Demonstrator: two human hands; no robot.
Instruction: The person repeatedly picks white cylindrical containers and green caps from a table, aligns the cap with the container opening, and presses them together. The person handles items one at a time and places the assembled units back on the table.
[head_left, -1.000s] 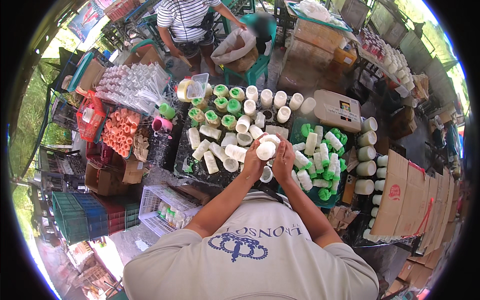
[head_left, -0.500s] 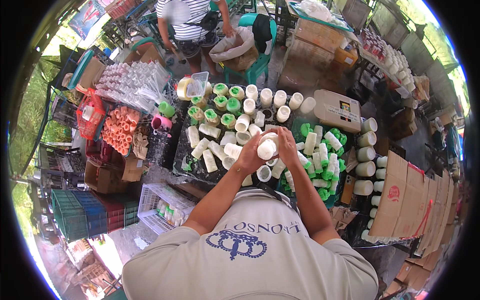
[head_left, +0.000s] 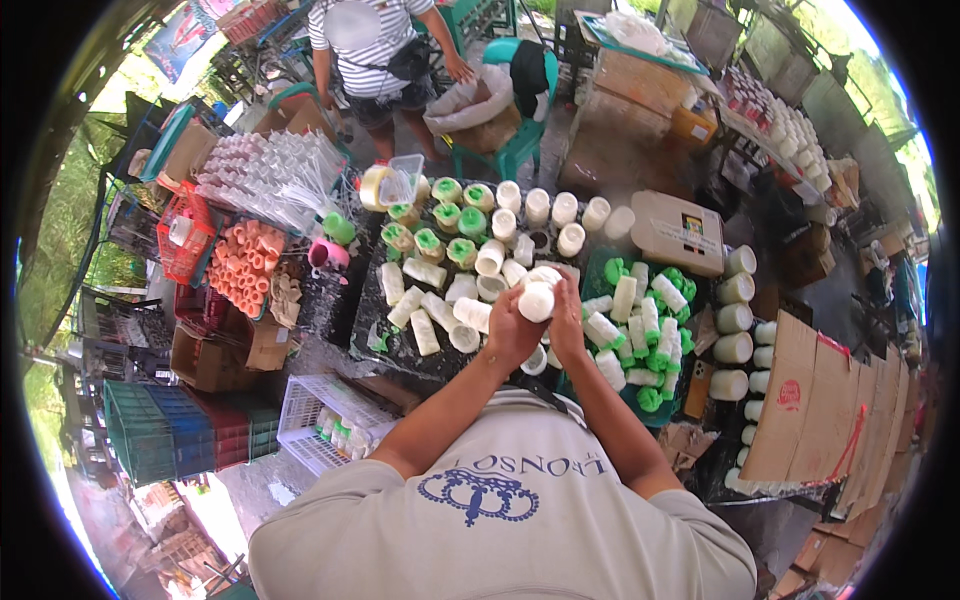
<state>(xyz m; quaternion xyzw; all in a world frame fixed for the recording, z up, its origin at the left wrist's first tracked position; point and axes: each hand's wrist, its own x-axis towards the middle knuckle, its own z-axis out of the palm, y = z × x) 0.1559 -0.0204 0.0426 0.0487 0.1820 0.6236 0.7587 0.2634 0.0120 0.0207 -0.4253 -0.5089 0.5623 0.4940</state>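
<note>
Both of my hands hold one white plastic bottle (head_left: 537, 297) above the dark table (head_left: 372, 325). My left hand (head_left: 509, 330) grips it from the left and below. My right hand (head_left: 567, 318) wraps its right side. Beneath and around them lie several white bottles (head_left: 425, 331) on their sides, and more stand upright with green caps (head_left: 447, 190) at the far edge. To the right, a green tray (head_left: 600, 266) holds several white bottles with green caps (head_left: 650, 398).
A beige box (head_left: 675, 232) sits at the table's far right. Flattened cardboard (head_left: 812, 395) and rows of white bottles (head_left: 734, 347) line the right side. Orange cups (head_left: 245, 265), crates (head_left: 180, 432) and a white basket (head_left: 315, 405) stand left. Another person (head_left: 375, 50) stands beyond the table beside a teal chair (head_left: 520, 140).
My hands stay together on the white bottle and have shifted it slightly. The person at the far side has moved a little to the right.
</note>
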